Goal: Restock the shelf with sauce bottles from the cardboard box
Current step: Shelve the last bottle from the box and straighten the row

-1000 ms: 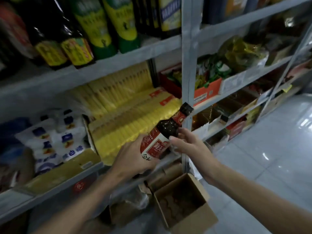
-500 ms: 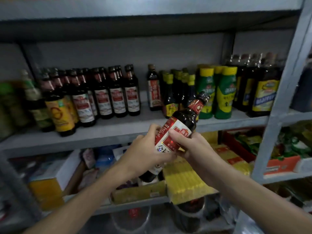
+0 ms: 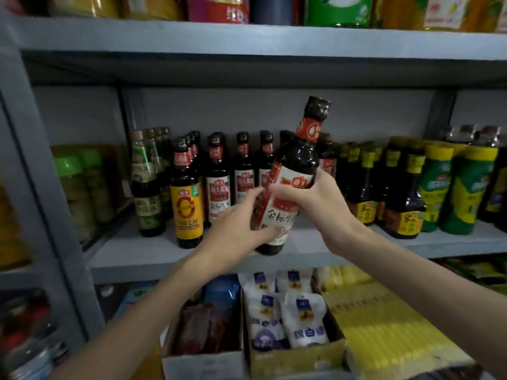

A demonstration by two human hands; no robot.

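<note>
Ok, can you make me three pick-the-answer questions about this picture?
1. Where is the held sauce bottle? A in a box; B in front of the bottle shelf; C on the floor.
2. What colour are the caps of the green bottles at the right? A yellow; B blue; C white.
3. How is the sauce bottle held? A one hand; B no hands; C both hands, tilted.
Answers: B, it hangs before the shelf's row; A, their tops show yellow; C, left hand and right hand both grip its label.

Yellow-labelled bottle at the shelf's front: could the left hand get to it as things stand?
Probably yes, once it lets go: the left hand grips the held sauce bottle just right of the yellow-labelled bottle, with nothing between.
</note>
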